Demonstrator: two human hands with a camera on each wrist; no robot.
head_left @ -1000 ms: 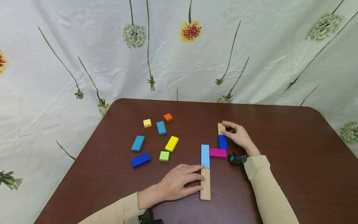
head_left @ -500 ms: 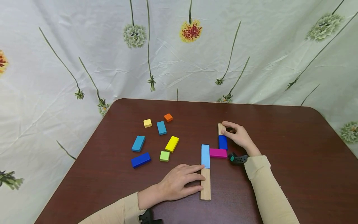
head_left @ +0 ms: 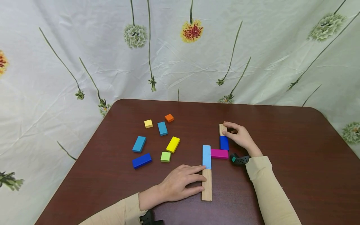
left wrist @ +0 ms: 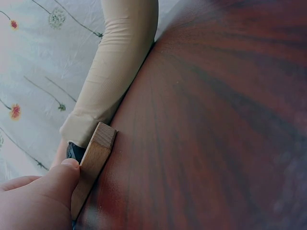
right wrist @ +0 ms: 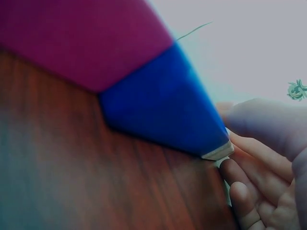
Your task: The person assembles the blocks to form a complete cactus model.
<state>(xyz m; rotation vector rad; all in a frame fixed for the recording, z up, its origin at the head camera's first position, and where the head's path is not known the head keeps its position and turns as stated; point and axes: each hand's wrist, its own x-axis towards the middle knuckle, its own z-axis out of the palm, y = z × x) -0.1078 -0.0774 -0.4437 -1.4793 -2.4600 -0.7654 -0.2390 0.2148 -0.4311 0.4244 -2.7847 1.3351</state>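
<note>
My left hand [head_left: 181, 184] rests its fairly straight fingertips on the left side and top of a long plain wooden block [head_left: 207, 190], one fingertip near its joint with a light blue block [head_left: 206, 156]. A magenta block [head_left: 219, 153] lies crosswise against the light blue one. From its right end a dark blue block [head_left: 224, 143] runs away from me, with a short plain wooden block [head_left: 222, 129] at its far end. Thumb and index finger of my right hand [head_left: 239, 136] pinch that short block. In the right wrist view the blue block [right wrist: 158, 96] mostly hides it.
Left of the row, loose blocks lie scattered on the dark brown table [head_left: 295, 150]: dark blue [head_left: 142, 161], two mid-blue, yellow [head_left: 172, 144], green [head_left: 165, 157], pale yellow [head_left: 148, 124] and orange [head_left: 169, 118]. A flowered cloth [head_left: 253, 47] hangs behind the table's far edge.
</note>
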